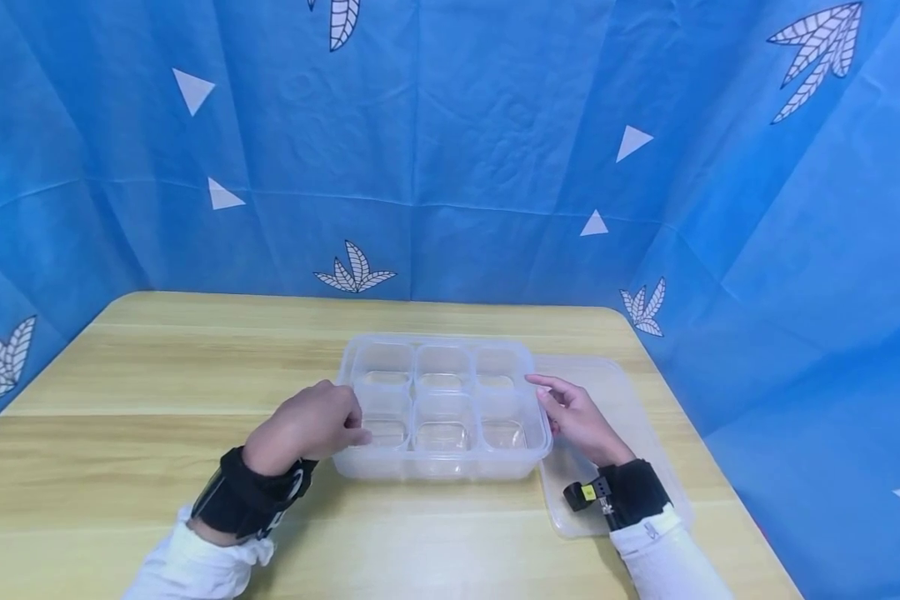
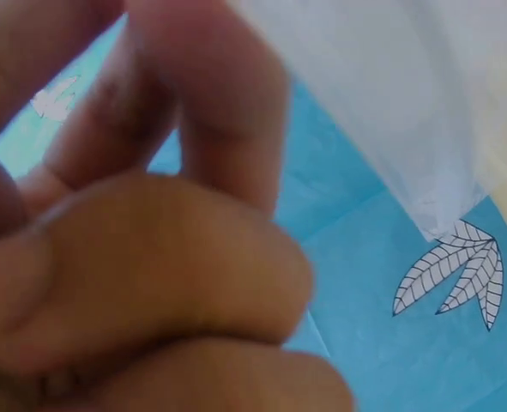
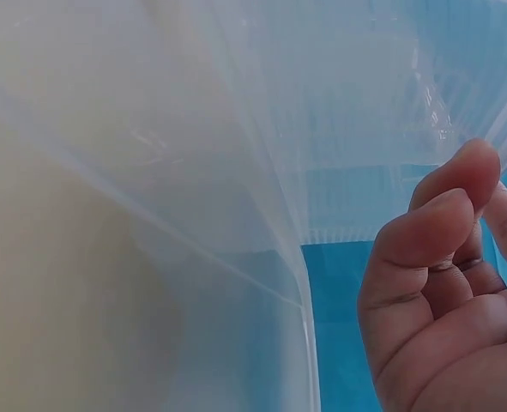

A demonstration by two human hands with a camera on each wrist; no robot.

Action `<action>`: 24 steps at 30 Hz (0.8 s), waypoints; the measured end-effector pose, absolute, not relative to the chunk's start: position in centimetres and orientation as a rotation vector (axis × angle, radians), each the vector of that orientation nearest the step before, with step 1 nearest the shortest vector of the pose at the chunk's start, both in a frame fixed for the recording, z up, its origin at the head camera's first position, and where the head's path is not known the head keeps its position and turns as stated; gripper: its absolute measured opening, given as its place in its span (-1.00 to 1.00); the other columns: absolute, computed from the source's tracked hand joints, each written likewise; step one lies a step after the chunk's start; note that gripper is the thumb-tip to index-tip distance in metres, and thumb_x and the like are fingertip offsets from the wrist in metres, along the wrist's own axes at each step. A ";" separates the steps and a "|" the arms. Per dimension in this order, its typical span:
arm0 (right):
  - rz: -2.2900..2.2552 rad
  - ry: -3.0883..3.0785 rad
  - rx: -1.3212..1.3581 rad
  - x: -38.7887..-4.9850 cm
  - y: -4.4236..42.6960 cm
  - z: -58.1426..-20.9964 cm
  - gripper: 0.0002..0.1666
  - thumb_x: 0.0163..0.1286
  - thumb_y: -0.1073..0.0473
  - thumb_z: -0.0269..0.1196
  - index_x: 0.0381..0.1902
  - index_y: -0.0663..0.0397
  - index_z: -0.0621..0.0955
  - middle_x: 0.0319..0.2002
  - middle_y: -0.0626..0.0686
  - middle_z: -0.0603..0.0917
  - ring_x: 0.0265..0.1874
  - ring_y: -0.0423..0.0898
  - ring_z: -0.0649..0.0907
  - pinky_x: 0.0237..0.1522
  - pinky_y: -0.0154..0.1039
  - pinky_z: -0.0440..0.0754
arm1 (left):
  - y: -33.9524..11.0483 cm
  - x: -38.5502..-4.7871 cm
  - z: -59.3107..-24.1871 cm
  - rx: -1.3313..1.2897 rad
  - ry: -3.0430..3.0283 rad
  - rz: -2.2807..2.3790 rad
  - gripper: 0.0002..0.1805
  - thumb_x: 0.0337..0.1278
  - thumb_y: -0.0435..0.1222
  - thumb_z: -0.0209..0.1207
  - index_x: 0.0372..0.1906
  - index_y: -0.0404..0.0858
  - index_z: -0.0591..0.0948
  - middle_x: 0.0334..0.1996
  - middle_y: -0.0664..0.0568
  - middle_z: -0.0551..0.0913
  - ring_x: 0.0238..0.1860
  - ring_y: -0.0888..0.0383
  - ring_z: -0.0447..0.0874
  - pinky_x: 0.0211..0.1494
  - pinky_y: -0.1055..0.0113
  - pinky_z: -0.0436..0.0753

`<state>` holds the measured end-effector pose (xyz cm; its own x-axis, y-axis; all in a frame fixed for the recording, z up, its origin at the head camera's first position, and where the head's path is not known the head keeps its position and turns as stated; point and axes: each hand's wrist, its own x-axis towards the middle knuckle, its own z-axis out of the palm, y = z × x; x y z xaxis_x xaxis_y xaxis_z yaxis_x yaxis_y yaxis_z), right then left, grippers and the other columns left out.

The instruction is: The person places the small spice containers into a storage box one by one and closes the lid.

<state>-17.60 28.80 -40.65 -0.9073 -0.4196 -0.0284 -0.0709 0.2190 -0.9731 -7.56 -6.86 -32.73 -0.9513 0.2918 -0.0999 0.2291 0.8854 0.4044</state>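
Note:
A clear plastic container (image 1: 442, 467) sits upright on the table, with several rounded-square compartments (image 1: 445, 433) inside it, and no contents are visible. At its left side my left hand (image 1: 311, 425) grips the rim, the thumb reaching over the front-left compartment. In the left wrist view the curled fingers (image 2: 193, 249) fill much of the picture beside the cloudy plastic wall (image 2: 390, 94). My right hand (image 1: 577, 417) holds the right rim, index finger over the edge. The right wrist view shows curled fingers (image 3: 433, 240) against the container's side (image 3: 356, 189); their exact contact is partly hidden.
A flat translucent lid (image 1: 645, 417) lies on the table to the right, partly under the right forearm and beside the container. Light wooden tabletop (image 1: 157, 417) stretches to the left. Blue patterned cloth (image 1: 480, 125) hangs behind and along the sides.

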 end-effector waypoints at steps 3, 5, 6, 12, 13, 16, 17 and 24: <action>-1.736 2.212 -0.461 -17.6 28.8 -40.6 -0.50 0.56 0.17 0.01 0.36 0.26 0.36 -0.45 0.03 0.36 -0.60 -0.20 0.41 -0.52 -0.37 0.43 | -6.6 -7.6 -32.7 0.463 2.957 0.711 -0.46 0.15 -0.23 0.33 -0.83 -0.10 0.32 -0.79 0.22 0.08 -0.75 0.27 0.08 -0.59 0.40 0.14; -1.733 2.216 -0.461 -17.6 28.8 -40.6 -0.50 0.56 0.16 0.01 0.36 0.26 0.36 -0.44 0.03 0.36 -0.60 -0.20 0.41 -0.52 -0.37 0.44 | -6.1 -7.7 -32.7 0.553 3.000 0.818 -0.50 0.15 -0.25 0.32 -0.82 -0.09 0.38 -0.79 0.26 0.15 -0.75 0.31 0.14 -0.61 0.42 0.18; -1.732 2.218 -0.460 -17.5 28.8 -40.6 -0.50 0.56 0.16 0.01 0.36 0.26 0.36 -0.44 0.03 0.37 -0.60 -0.20 0.41 -0.52 -0.37 0.44 | -5.8 -7.7 -32.7 0.611 3.017 0.868 -0.52 0.15 -0.26 0.32 -0.82 -0.09 0.40 -0.80 0.27 0.17 -0.75 0.33 0.14 -0.61 0.43 0.19; -1.730 2.246 -0.443 -17.7 28.8 -40.6 -0.51 0.56 0.18 0.00 0.35 0.27 0.37 -0.43 0.04 0.41 -0.59 -0.19 0.45 -0.50 -0.35 0.48 | -2.9 -7.8 -33.0 0.889 3.014 1.146 -0.57 0.16 -0.31 0.30 -0.78 -0.07 0.45 -0.76 0.33 0.29 -0.70 0.41 0.19 -0.56 0.47 0.31; -1.733 2.252 -0.431 -17.7 28.8 -40.6 -0.52 0.56 0.19 0.00 0.35 0.27 0.37 -0.42 0.05 0.42 -0.58 -0.18 0.47 -0.50 -0.33 0.49 | -2.3 -7.8 -33.2 0.905 3.004 1.197 -0.60 0.16 -0.31 0.30 -0.76 -0.09 0.49 -0.75 0.33 0.34 -0.68 0.41 0.24 -0.54 0.47 0.36; -1.746 2.279 -0.388 -17.8 29.2 -40.4 -0.54 0.56 0.22 -0.02 0.34 0.27 0.38 -0.33 0.11 0.48 -0.54 -0.15 0.52 -0.48 -0.32 0.54 | -0.3 -7.6 -33.9 0.874 2.948 1.404 -0.71 0.14 -0.32 0.30 -0.68 -0.12 0.62 -0.70 0.29 0.46 -0.64 0.39 0.36 -0.50 0.44 0.47; -1.755 2.293 -0.367 -17.9 29.3 -40.4 -0.55 0.56 0.23 -0.03 0.33 0.28 0.38 -0.30 0.15 0.50 -0.53 -0.14 0.53 -0.47 -0.32 0.54 | 0.4 -7.5 -34.2 0.845 2.917 1.489 -0.76 0.14 -0.33 0.29 -0.63 -0.15 0.66 -0.66 0.27 0.51 -0.62 0.37 0.40 -0.49 0.43 0.50; -1.785 2.483 -0.143 -18.3 31.5 -38.8 -0.53 0.57 0.23 -0.05 0.35 0.31 0.32 0.11 0.40 0.45 -0.09 0.06 0.58 -0.02 -0.10 0.57 | 6.0 -6.3 -35.7 0.543 2.455 1.950 -0.66 0.22 -0.39 0.17 0.08 -0.40 0.53 -0.16 -0.01 0.62 -0.15 0.12 0.60 -0.06 0.35 0.61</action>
<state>-18.30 31.49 -38.78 -0.9924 -0.1223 -0.0100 -0.0295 0.3167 -0.9481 -6.27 6.04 -35.73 -0.9410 0.2386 0.2401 0.2878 0.1908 0.9385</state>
